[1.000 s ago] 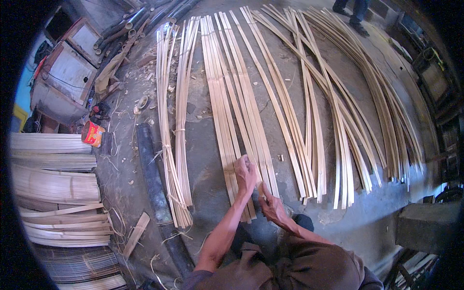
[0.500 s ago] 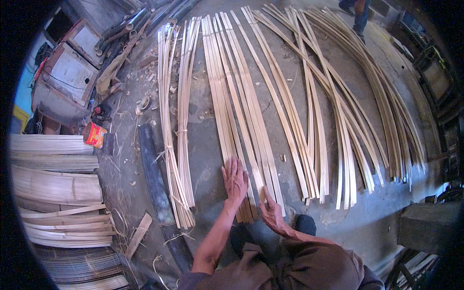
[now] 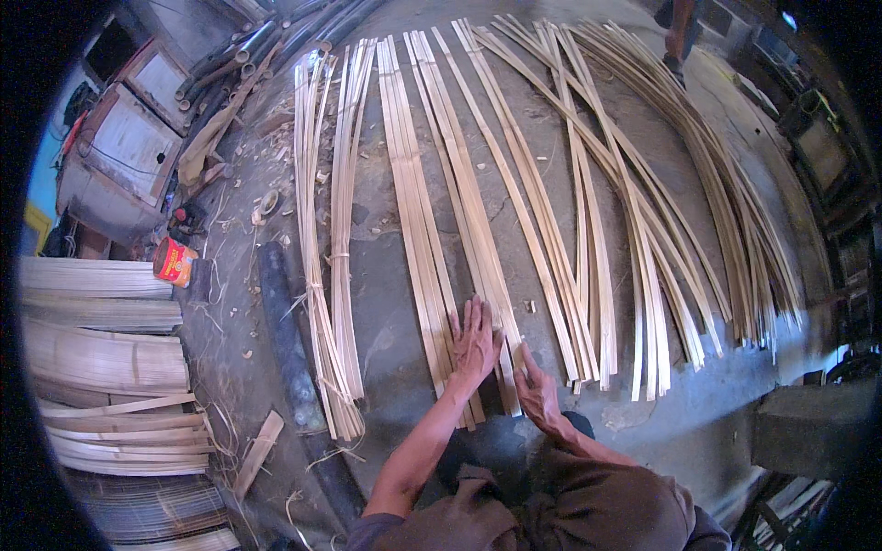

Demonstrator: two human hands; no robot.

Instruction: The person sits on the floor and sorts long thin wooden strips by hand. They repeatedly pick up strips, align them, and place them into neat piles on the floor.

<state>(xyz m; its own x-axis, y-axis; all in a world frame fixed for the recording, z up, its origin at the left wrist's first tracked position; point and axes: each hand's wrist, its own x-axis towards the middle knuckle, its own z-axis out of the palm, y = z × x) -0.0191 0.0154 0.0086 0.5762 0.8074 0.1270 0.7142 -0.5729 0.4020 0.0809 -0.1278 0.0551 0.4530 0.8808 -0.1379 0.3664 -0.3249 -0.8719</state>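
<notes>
Long pale bamboo strips (image 3: 467, 197) lie on the floor in front of me, their near ends under and beside my hands. My left hand (image 3: 477, 342) rests flat on them with its fingers stretched out. Against the right edge of the same strips, near their lower ends, is my right hand (image 3: 540, 397), its index finger extended along the edge and the other fingers partly hidden. Just left of these lies another flat group of strips (image 3: 413, 211), with a gap between the two groups.
Two tied bundles of strips (image 3: 342, 220) lie to the left, near a dark pole (image 3: 287, 340). More loose strips (image 3: 643, 230) fan out and cross on the right. Stacked slats (image 3: 110, 354) and a red-orange tin (image 3: 175, 262) stand far left. A person's leg (image 3: 678, 41) shows top right.
My left hand has slid right, from the left part of the strips onto the right part. My right hand has shifted right and slightly nearer. The gap between the two middle groups has widened.
</notes>
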